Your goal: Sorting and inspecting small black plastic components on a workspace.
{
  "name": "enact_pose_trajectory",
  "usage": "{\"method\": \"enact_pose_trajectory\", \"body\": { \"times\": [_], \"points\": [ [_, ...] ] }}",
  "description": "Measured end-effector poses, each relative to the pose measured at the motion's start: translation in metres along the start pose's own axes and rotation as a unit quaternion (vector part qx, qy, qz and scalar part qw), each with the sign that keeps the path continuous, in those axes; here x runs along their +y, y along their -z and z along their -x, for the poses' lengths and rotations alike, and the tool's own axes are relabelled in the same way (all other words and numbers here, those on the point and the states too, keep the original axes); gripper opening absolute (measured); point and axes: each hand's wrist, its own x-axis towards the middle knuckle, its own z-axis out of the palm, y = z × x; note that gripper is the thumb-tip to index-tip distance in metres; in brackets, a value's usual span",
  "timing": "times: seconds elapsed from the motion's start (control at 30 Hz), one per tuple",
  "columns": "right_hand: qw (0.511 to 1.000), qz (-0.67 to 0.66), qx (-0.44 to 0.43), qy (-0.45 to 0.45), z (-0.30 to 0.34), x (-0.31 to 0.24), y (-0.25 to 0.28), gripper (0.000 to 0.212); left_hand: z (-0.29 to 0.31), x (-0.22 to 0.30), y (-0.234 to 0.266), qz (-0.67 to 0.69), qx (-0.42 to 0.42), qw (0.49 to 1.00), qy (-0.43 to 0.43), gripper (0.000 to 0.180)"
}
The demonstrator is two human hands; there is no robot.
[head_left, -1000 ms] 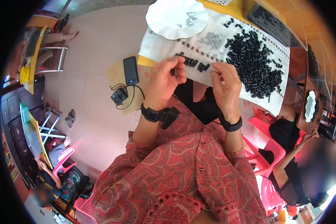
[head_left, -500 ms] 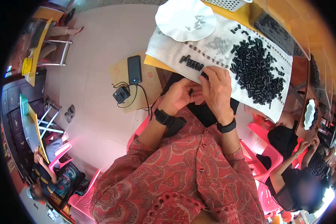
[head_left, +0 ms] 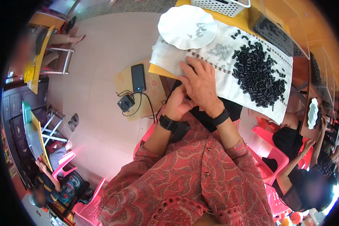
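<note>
- Black small plastic parts (head_left: 257, 75) lie heaped on the white cloth (head_left: 229, 81), just to the right of the right hand (head_left: 200, 84) and within easy reach of it.
- Right hand lies palm down, fingers spread wide, its fingertips on the cloth beside a short row of dark pieces (head_left: 199, 56); whether anything sits under the palm cannot be told.
- Left hand (head_left: 177, 105) is curled narrow just below and left of the right hand, tucked partly under it; it may pinch 1 small piece, but the pictures do not show what, if anything, it grips.
- Judged from this, the step in hand looks like sorting or fitting together small parts at the near edge of the cloth (the row ahead of the fingertips suggests finished pieces laid in line).
- A next move would call for a fine pinch on 1 piece without dragging the cloth or scattering the heap.
- Beyond the fingertips sits a white scalloped plate (head_left: 187, 26) with a few small grey bits; more grey bits (head_left: 220, 49) lie on the cloth to its right.
- Left of the left hand, well apart, a black phone (head_left: 138, 77) and a small charger block (head_left: 125, 103) with its cable rest on a low surface.
- Hard to make out: the exact kind of the parts, and the left fingertips, which the right wrist hides.
</note>
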Motion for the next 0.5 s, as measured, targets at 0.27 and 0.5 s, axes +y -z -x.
{"method": "enact_pose_trajectory", "body": {
  "times": [0.27, 0.5],
  "points": [
    [0.999, -0.026, -0.011, -0.017, 0.014, -0.001, -0.001, 0.027, 0.000, -0.002, -0.001, 0.026, -0.012, 1.000, -0.010, 0.034],
    [0.997, -0.079, -0.014, 0.017, 0.036, -0.015, 0.005, 0.012, 0.005, -0.007, 0.019, -0.175, -0.088, 0.963, -0.187, 0.026]
  ]
}}
